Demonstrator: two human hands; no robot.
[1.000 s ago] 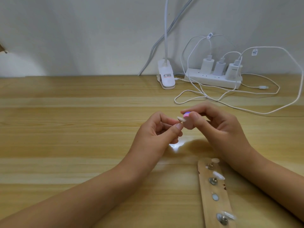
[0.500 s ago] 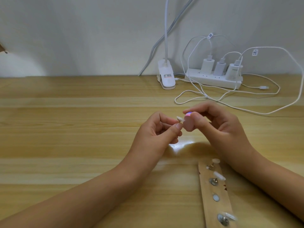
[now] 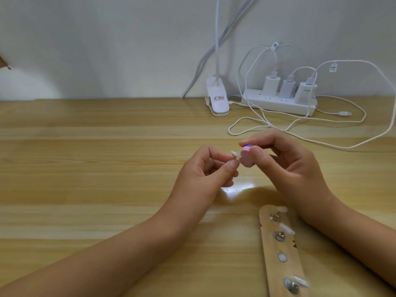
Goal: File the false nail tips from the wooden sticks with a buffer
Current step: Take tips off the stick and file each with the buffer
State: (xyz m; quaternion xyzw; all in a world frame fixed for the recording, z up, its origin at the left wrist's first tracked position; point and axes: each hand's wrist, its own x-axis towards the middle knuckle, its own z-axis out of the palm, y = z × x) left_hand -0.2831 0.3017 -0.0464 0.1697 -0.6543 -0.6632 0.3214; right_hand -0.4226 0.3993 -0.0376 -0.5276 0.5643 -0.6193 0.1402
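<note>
Head view: pale translucent nail tip (image 3: 300,154) touches pink buffer (image 3: 310,161).

My home work corner: wooden bench (image 3: 85,168) against a plain wall (image 3: 107,39), clip lamp (image 3: 217,99), power strip (image 3: 278,105) with chargers (image 3: 287,88).

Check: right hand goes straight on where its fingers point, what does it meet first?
Probably the nail tip pinched by the left hand; the right hand's buffer seems to touch it, depth unclear.

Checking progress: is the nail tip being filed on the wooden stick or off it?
Off. The left hand pinches the nail tip against the buffer in the right hand, clear of the wooden stick.
</note>
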